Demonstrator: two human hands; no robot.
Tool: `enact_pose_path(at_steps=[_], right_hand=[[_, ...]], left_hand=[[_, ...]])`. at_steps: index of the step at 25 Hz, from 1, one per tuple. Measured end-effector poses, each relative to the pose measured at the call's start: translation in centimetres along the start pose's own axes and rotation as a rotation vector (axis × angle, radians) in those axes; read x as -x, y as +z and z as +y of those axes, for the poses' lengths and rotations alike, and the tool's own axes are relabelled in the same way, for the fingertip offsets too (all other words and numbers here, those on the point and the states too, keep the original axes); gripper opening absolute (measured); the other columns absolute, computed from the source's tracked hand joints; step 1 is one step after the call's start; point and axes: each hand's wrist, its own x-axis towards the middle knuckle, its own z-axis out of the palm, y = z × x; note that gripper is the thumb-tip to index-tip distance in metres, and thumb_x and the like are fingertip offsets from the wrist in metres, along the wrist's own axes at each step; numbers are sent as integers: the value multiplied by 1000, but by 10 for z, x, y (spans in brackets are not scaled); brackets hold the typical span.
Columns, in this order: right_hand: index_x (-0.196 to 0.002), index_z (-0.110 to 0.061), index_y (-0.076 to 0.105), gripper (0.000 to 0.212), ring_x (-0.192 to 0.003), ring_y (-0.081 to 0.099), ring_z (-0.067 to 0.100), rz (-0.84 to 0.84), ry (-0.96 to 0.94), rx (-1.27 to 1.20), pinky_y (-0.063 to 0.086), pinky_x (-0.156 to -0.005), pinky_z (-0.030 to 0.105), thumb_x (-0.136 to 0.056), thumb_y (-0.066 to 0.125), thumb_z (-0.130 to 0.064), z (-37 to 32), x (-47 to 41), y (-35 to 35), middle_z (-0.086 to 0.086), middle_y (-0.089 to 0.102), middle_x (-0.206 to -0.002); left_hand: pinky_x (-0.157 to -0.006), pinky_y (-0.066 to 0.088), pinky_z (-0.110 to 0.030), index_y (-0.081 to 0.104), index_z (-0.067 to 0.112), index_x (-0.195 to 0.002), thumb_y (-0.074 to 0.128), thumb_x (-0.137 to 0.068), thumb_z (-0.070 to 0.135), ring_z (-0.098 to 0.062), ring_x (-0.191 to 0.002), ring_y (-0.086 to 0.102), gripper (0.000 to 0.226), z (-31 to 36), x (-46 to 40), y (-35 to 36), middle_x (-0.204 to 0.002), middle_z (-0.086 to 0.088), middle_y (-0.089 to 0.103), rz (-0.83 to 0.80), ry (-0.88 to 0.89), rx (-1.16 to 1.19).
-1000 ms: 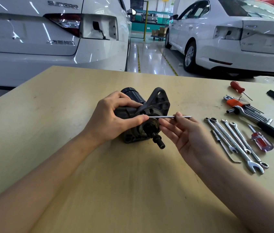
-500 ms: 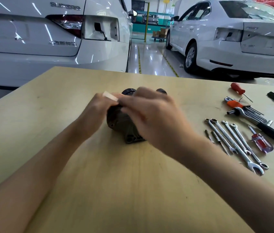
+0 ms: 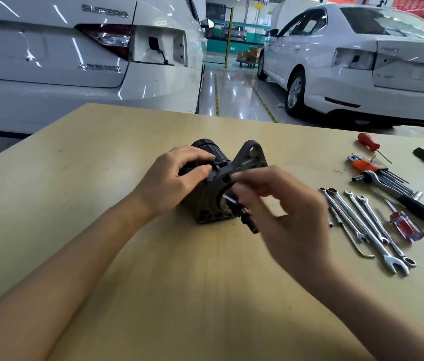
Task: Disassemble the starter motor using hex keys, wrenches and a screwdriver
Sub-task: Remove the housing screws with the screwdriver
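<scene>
The dark starter motor (image 3: 213, 201) lies on its side on the wooden table (image 3: 205, 295), its mounting flange and pinion shaft toward me. My left hand (image 3: 177, 178) grips the motor body from the left, thumb on the flange. My right hand (image 3: 278, 212), blurred by motion, pinches a thin silver hex key (image 3: 230, 200) whose tip sits at the motor's front face. The right hand's palm hides the rest of the key.
Several combination wrenches (image 3: 367, 227) and a loose hex key (image 3: 351, 238) lie to the right. Beyond them are a red-handled screwdriver (image 3: 403, 226), a ratchet (image 3: 398, 196), an orange hex key set (image 3: 367, 166) and another red screwdriver (image 3: 368, 143). Two white cars stand behind the table.
My right hand swung over the motor and came back to its right side, turning the hex key at the front face. My left hand stayed on the motor body.
</scene>
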Motion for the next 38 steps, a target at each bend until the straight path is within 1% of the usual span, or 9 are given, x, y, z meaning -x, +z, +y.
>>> enact_pose_path(at_steps=[3,6,24,26,28,32,35,36,38], right_hand=[[-82,-8,62,8,-60,66,16,238,650,-579,54,-64,24,-90,60,-6,7,-5,-7,3,68,-69],[-82,-2,59,11,-61,67,18,294,913,-793,56,-63,24,-92,55,-3,14,-8,-10,9,69,-68],[-86,-1,55,6,-62,70,17,342,1077,-985,56,-58,21,-92,55,-1,23,-8,-8,10,69,-66],[-87,-1,55,4,-63,70,17,340,1018,-978,56,-61,22,-91,57,-1,21,-11,-8,8,69,-66],[-84,-2,58,7,-61,68,15,298,873,-818,56,-63,22,-90,59,-3,16,-20,-8,5,67,-64],[-90,-8,66,7,-56,64,12,112,374,-165,56,-60,28,-88,63,-2,1,-45,0,-2,66,-65],[-102,-8,71,19,-64,59,19,-101,-112,307,48,-61,29,-85,65,-3,-11,-43,15,0,61,-74],[-104,-7,71,23,-68,58,24,-202,-228,417,45,-60,30,-83,64,-1,-15,-37,21,4,60,-76],[-99,-7,72,22,-77,57,26,-380,-404,613,44,-61,34,-82,59,-1,-18,-22,30,8,58,-79]], left_hand=[[-102,36,-19,70,14,-109,65,-89,15,-7,-117,53,21,-1,1,-2,-115,8,64,-2,-5,-9],[-100,37,-17,71,19,-104,65,-82,27,-3,-116,53,24,-2,0,-3,-115,11,63,-10,-3,5],[-101,39,-20,71,22,-101,60,-77,32,-2,-113,55,28,-5,0,-2,-114,10,64,-9,12,16],[-101,39,-21,71,21,-102,60,-78,32,-2,-113,55,29,-4,0,-2,-114,9,64,-10,21,15],[-102,40,-23,72,20,-103,58,-79,32,-3,-114,55,30,-5,0,-2,-114,9,65,-5,29,13],[-96,41,-17,72,18,-100,27,-93,32,-2,-113,57,48,-6,-4,-5,-113,9,68,-58,-21,168],[-80,45,-9,68,15,-94,11,-104,26,2,-96,64,58,-7,-4,-6,-94,11,74,-54,-100,390],[-83,46,-11,67,12,-95,8,-105,24,2,-95,64,61,-7,-4,-6,-94,10,74,-68,-124,466],[-103,40,-19,67,1,-106,2,-104,27,-3,-114,58,70,-11,-6,-10,-120,7,67,-118,-149,493]])
